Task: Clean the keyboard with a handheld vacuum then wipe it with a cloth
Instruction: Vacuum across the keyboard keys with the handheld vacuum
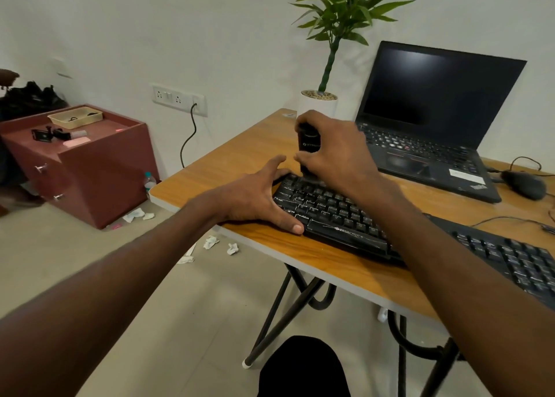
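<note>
Vacuum [309, 144] upright in right hand [336, 153], fingers wrapped around body, nozzle on keyboard [339, 213] top-left keys. Left hand [255, 198] spread flat, bracing keyboard edge on worktop [240, 156]. Vacuum looks light, rigid; grip mid-body.

Wooden tabletop [258, 153] on black metal legs. Resting directly on it: black keyboard [336, 216] at the front edge, open laptop [426, 144] behind it, mouse [524, 184] at right, white plant pot [318, 105] at rear
</note>
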A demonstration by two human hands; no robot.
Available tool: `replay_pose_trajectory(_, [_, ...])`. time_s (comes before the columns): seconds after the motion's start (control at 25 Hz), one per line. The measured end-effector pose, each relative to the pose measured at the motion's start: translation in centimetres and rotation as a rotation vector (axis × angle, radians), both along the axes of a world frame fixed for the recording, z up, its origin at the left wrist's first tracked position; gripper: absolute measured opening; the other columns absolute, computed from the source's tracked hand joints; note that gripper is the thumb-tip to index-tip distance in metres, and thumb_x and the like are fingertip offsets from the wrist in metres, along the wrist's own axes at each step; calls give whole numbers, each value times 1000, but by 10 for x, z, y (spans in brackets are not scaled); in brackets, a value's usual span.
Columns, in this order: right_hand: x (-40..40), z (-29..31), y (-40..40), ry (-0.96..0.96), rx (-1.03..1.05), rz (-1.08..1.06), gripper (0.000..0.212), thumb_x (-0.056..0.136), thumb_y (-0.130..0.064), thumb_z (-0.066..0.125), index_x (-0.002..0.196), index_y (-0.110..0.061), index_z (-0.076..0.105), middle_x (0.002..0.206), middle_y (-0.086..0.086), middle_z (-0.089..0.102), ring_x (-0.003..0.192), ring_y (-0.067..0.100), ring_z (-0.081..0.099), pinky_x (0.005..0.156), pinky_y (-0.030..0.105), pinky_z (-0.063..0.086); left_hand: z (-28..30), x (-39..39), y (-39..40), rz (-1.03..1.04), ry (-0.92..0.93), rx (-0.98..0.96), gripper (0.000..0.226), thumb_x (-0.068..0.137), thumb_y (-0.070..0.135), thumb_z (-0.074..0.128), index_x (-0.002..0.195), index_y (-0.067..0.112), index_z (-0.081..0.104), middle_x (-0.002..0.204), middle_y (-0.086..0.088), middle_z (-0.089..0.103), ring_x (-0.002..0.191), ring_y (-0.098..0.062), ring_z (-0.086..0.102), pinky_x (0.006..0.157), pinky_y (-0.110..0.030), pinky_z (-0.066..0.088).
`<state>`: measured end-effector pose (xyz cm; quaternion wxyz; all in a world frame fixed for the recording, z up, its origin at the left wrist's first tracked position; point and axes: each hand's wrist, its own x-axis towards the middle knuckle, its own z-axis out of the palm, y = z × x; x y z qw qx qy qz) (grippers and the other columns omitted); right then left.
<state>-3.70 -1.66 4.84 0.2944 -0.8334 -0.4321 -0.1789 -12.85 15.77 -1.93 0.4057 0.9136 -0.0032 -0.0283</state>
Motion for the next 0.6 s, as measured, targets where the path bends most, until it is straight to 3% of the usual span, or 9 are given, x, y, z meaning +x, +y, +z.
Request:
replay_pose_trajectory(0.12, [-6,-8,-1,50,40,88,44,86,-32,79,124,-30,56,112,-5,65,102,18,65,80,36,60,-1,0,0,-11,-18,-8,154,40,78,96,159,55,2,169,11,33,150,-21,41,123,-51,38])
replay_pose_trajectory(0.24, [1,-8,-9,50,-62,64,44,86,-31,80,122,-32,55,111,-8,61,105,19,63,81,34,57,-1,1,0,-2,-2,-18,158,39,77,96,161,52,-1,169,12,32,147,-20,43,123,-49,39])
replay_pose_trajectory(0.44, [-11,-10,-4,61,19,141,38,90,-30,76,121,-28,55,110,-9,63,100,15,63,80,38,60,-4,4,0,-13,-48,-44,141,45,70,100,156,54,15,159,14,46,141,-16,51,118,-48,45])
replay_pose_trajectory(0.6, [-6,-7,0,56,-1,99,39,87,-27,76,119,-30,55,108,-8,63,99,17,63,82,44,60,-6,6,1,1,-40,-59,144,44,68,101,157,54,13,162,13,42,144,-17,48,120,-49,42])
